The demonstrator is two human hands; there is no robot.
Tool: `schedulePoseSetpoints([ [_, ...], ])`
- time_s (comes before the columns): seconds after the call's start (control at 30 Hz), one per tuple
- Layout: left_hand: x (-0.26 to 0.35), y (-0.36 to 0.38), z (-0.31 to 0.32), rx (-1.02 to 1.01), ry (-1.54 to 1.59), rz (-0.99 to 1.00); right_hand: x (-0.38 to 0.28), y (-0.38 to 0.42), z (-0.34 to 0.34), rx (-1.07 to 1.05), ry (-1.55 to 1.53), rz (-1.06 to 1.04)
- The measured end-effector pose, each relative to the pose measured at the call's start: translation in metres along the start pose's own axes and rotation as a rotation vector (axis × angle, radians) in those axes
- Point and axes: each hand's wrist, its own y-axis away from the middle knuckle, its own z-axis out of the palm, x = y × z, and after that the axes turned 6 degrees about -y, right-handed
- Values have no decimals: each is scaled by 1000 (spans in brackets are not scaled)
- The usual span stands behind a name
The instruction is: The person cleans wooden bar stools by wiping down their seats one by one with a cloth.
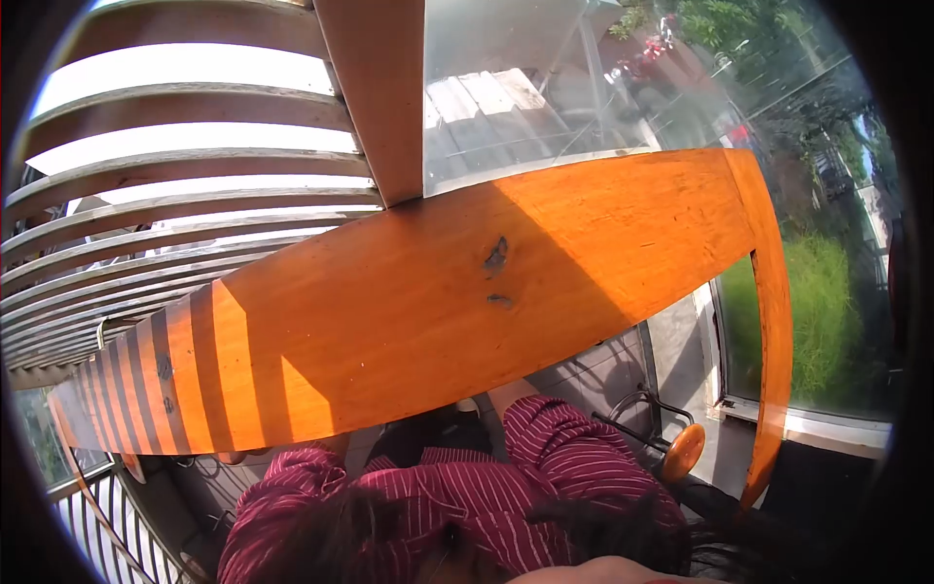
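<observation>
A long orange wooden table (418, 302) stretches across the head view, with dark worn marks near its middle. My left sleeve (292, 477), maroon with thin pale stripes, ends close to the table's near edge. A bit of bare forearm shows past it, and my left hand is hidden beneath the tabletop. From my right sleeve (574, 438) a bare forearm (511, 392) runs under the same edge, so my right hand is hidden too. Neither hand shows on the table surface.
Slatted wooden blinds (195, 107) and a wooden post (375, 88) stand beyond the table, beside glass panes (496, 117). At the right are the table's leg (773, 360), a round-seated stool (684, 453) and green plants (817, 321) behind glass.
</observation>
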Motion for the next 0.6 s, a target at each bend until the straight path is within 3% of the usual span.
schedulePoseSetpoints([
  [0.2, -12, -3, 17, -46, -109, 189, 11, -9, 2, 5, 121, -102],
  [0.37, -1, 23, 30, -43, -189, 368, 22, 5, 41, -33, 210, -199],
  [0.43, -7, 50, 26, 1, -211, 435, 12, 25, 44, -291, -37, 511],
  [0.47, -9, 67, 25, 32, -220, 467, -9, 42, 50, -328, -19, 509],
  [0.5, -20, 78, 24, 71, -226, 499, -51, 70, 57, -427, -208, 534],
  [0.57, 66, 141, 60, 45, 404, -230, -67, 88, 73, -651, -451, 590],
  [0.6, 44, 142, 59, 202, 342, -355, -79, 99, 82, -729, -396, 611],
])
